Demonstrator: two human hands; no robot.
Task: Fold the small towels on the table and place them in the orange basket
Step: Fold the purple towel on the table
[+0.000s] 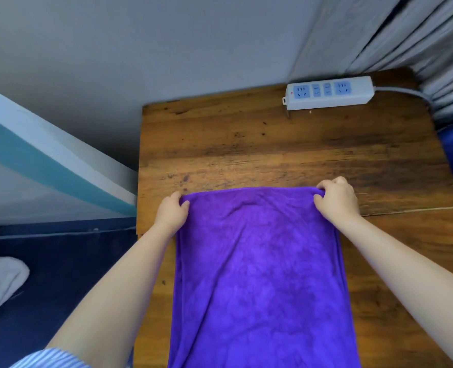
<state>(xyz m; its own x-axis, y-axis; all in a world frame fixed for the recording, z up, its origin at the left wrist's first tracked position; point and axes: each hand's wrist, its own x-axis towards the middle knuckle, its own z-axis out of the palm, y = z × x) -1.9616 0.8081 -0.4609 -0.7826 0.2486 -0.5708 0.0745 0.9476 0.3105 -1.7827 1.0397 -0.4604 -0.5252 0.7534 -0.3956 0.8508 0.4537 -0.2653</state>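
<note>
a single wide-angle view from the person's head looks forward and steeply down onto the wooden counter [286, 155], close enough that both forearms run in from the bottom edge. the wall and a power strip [329, 92] sit at the far side. straight lines bow toward the frame's edges.

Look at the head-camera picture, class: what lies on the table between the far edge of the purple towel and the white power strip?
Nothing: in the head view, only bare wooden table separates the purple towel from the power strip.
</note>
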